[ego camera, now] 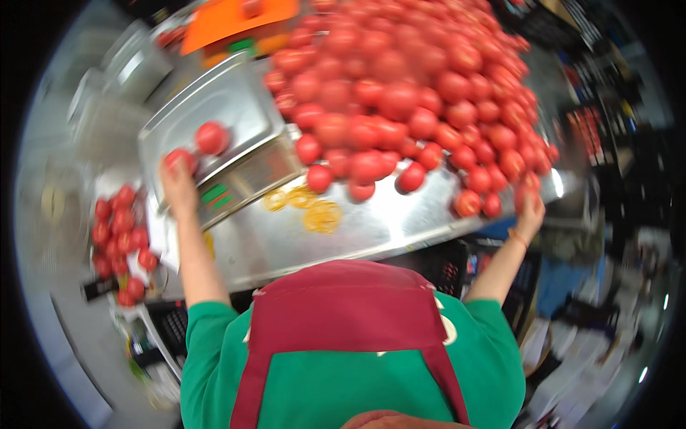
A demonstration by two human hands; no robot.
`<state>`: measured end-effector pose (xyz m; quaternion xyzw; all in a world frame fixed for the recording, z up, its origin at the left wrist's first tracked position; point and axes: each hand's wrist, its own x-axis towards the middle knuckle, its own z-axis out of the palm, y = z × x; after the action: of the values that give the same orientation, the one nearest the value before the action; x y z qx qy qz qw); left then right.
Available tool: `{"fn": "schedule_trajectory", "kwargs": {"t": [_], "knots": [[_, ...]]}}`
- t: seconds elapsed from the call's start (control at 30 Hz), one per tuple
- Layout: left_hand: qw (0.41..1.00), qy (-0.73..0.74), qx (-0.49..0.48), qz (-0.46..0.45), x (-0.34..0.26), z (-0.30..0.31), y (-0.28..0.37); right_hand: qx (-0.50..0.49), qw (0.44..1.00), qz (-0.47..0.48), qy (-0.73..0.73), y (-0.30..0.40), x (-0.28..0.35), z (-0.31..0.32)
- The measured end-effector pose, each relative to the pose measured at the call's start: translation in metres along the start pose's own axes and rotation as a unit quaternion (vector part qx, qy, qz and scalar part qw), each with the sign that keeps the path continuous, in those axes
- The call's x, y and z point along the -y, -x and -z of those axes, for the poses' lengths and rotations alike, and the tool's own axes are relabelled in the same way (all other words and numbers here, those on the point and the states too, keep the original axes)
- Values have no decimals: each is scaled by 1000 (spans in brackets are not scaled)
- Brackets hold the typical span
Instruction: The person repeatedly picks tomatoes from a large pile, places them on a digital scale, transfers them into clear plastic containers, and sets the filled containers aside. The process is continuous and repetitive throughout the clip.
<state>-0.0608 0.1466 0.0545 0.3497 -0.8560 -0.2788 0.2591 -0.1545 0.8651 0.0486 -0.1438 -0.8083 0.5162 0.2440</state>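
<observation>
On the left, my left hand grips a tomato at the near left edge of a metal weighing scale pan. A second tomato rests on the pan beside it. The scale's front panel has a green-lit display. Far to the right, my right hand has its fingers around a tomato at the near right edge of a large heap of tomatoes. The fingertips of both hands are blurred or partly hidden.
The heap covers much of a steel table. Yellow rubber bands lie before the scale. More tomatoes sit at the left. Clear plastic containers and an orange box stand behind; dark crates are below the table edge.
</observation>
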Motion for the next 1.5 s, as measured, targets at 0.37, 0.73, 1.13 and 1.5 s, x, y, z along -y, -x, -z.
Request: {"fn": "schedule_trajectory", "kwargs": {"t": [0.37,0.73,1.13,1.5], "knots": [[999,-1,3,-39,-22,18,18,388,812,434,-51,176,270,-342],[851,-305,-283,-322,54,143,-203,433,806,400,-52,232,262,-313],[991,-30,127,21,138,165,-321,487,865,119,-30,230,177,-226],[911,303,-179,-217,-7,152,-102,589,799,81,-89,234,199,-249]]}}
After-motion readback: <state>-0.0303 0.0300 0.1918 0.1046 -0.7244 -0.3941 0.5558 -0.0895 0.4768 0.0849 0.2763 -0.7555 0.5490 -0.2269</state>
